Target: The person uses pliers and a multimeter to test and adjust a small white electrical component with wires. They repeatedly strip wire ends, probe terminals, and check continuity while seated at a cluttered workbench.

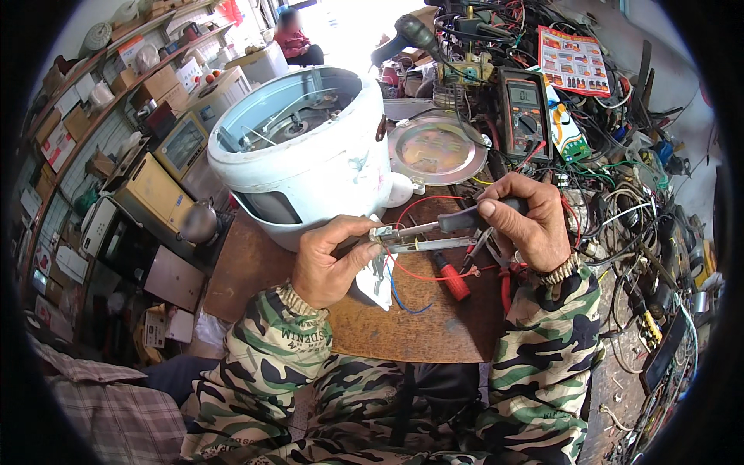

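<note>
Between thumb and fingertips, my left hand (329,260) pinches a small metal-and-white part (380,232). Red wire (418,200) and blue wire (399,298) run close by it. My right hand (535,221) is closed round a tool with a dark grey handle (463,220), whose metal shaft points left to the small part. Just below that shaft lies a silver rod (434,246); which hand supports it I cannot tell. A white slip (375,290) hangs or lies under my left hand. On the brown wooden table, a red-handled tool (451,277) rests beneath the rod.
A white round appliance housing (310,182), open at the top, stands ahead on the left. Behind the hands lie a round metal plate (438,151) and a multimeter (525,112). Tangled cables (643,209) crowd the right side. Shelves (101,85) line the left; a person (294,39) sits far back.
</note>
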Available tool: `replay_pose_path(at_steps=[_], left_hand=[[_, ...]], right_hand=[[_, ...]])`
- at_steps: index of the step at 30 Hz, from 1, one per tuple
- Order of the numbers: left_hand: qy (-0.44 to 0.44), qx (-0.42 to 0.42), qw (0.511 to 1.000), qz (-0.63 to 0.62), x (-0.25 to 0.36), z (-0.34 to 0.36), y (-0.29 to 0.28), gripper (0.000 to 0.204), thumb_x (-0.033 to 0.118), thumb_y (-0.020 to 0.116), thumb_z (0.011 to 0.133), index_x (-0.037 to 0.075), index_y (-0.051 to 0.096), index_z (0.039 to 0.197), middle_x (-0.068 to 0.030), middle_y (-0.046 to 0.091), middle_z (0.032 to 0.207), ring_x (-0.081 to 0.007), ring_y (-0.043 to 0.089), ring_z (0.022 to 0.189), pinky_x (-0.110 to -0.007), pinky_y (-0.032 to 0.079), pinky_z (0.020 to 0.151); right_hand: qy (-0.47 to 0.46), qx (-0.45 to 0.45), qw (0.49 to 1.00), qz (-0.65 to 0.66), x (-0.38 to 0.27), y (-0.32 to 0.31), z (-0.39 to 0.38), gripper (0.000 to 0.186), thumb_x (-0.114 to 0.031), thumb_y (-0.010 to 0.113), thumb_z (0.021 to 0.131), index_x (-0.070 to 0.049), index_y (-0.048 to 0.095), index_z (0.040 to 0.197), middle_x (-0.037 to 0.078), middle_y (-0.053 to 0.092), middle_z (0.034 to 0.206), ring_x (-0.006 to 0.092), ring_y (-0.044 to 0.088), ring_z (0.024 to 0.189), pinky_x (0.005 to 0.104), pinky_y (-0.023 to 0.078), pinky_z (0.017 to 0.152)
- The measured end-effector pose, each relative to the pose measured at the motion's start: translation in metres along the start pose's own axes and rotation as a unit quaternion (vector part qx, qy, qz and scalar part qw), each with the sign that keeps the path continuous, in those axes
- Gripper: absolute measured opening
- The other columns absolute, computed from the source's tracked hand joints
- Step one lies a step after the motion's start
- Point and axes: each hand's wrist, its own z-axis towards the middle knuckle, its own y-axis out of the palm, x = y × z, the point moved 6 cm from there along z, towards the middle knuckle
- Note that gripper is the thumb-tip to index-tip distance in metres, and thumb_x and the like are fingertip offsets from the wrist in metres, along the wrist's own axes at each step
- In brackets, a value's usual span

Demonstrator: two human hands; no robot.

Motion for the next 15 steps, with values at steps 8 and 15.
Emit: replay_pose_path(at_steps=[8,15], left_hand=[[0.008,-0.004,0.999,0.038,0.005,0.004,0.001,0.027,0.009,0.078,0.091,-0.004,0.070,0.112,-0.0125,0.074,0.104,-0.0157,0.070,0.095,-0.030,0.056,0.083],[0.056,-0.005,0.997,0.044,0.003,0.000,0.003,0.024,0.007,0.073,0.094,-0.006,0.068,0.114,-0.0136,0.073,0.107,-0.0175,0.069,0.099,-0.031,0.055,0.086]], right_hand=[[-0.058,0.037,0.997,0.032,-0.004,0.003,0.001,0.021,-0.015,0.080,0.091,-0.001,0.064,0.091,-0.004,0.060,0.072,0.0035,0.052,0.068,0.0222,0.041,0.060],[-0.030,0.018,0.998,-0.054,-0.008,-0.003,-0.003,0.030,-0.023,0.084,0.087,0.000,0.066,0.090,-0.002,0.062,0.071,0.0053,0.052,0.066,0.0244,0.040,0.058]])
